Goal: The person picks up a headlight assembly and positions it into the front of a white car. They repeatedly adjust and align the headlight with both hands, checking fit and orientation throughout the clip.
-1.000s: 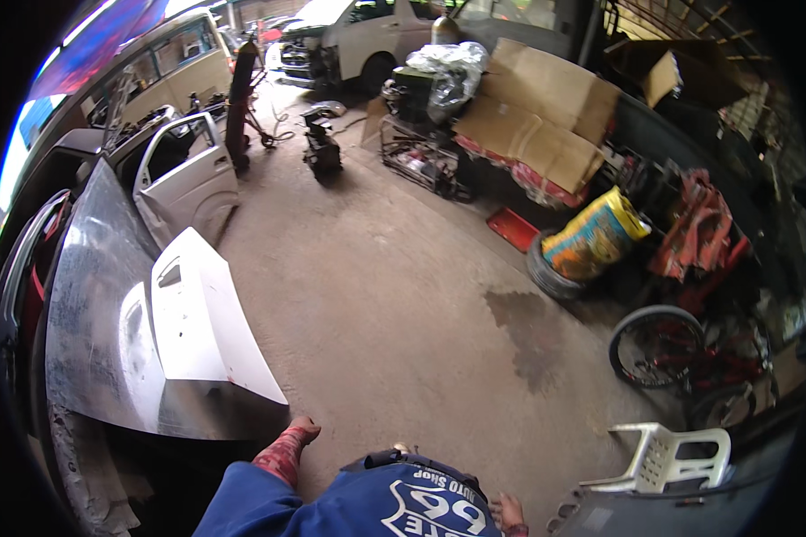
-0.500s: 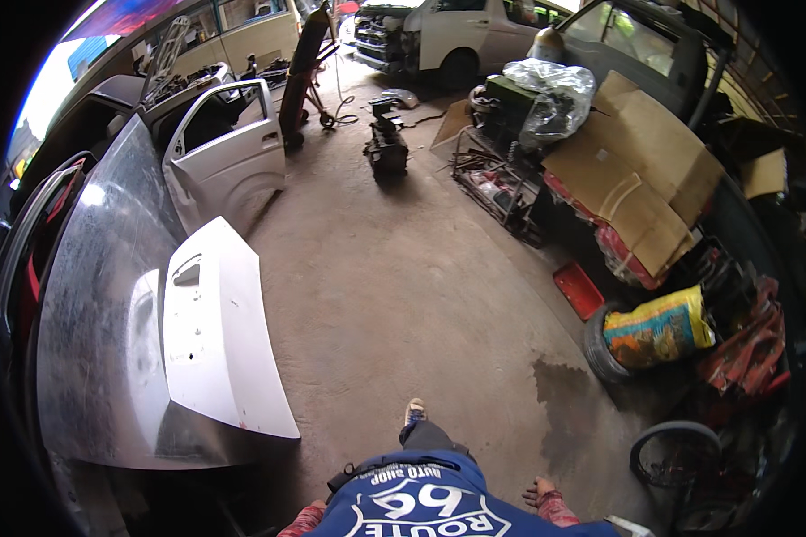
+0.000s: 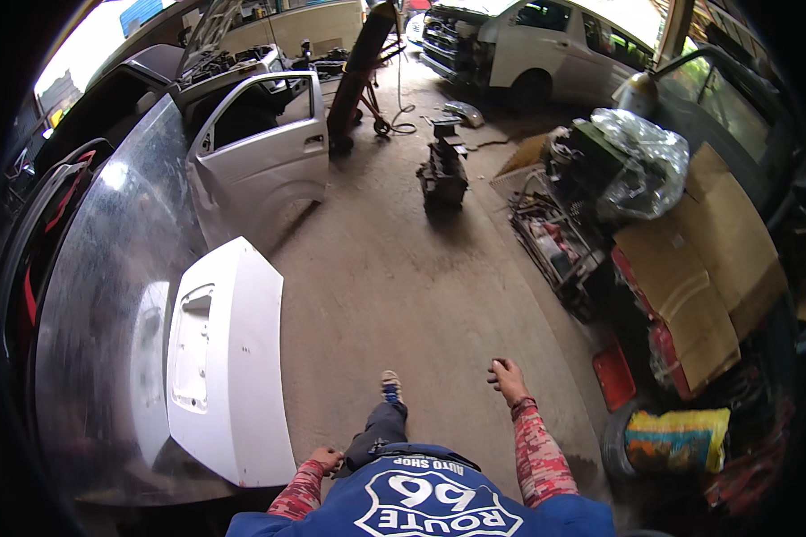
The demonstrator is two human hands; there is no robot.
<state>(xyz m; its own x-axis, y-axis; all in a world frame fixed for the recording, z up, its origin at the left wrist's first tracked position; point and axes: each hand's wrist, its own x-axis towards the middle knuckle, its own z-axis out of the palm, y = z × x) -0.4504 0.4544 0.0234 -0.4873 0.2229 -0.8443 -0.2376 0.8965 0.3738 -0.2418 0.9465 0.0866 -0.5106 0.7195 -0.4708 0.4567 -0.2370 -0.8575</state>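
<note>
My right hand (image 3: 510, 381) hangs in front of me over the concrete floor (image 3: 403, 304), fingers loosely bent and apart, with nothing seen in it. By my left hip, my left hand (image 3: 329, 460) is low and loosely curled; it appears to hold nothing. Both forearms wear red patterned sleeves. A white trunk lid (image 3: 261, 358) leans to the left of my left hand, apart from it. Behind the lid stands a large shiny grey metal sheet (image 3: 98, 313). One shoe (image 3: 391, 387) shows ahead of my body on the floor.
Left ahead stands a white car door (image 3: 264, 170), beside a gas cylinder (image 3: 363, 76) on a trolley. A dark machine part (image 3: 442, 174) sits mid-floor. Along the right are cardboard (image 3: 690, 259), a red tray (image 3: 613, 376) and a yellow sack (image 3: 681, 438). A van (image 3: 555, 54) is parked behind.
My right arm has swung forward and up into view. My left hand has come further into view by the hip. The scene has shifted rightward and the trunk lid sits lower in view.
</note>
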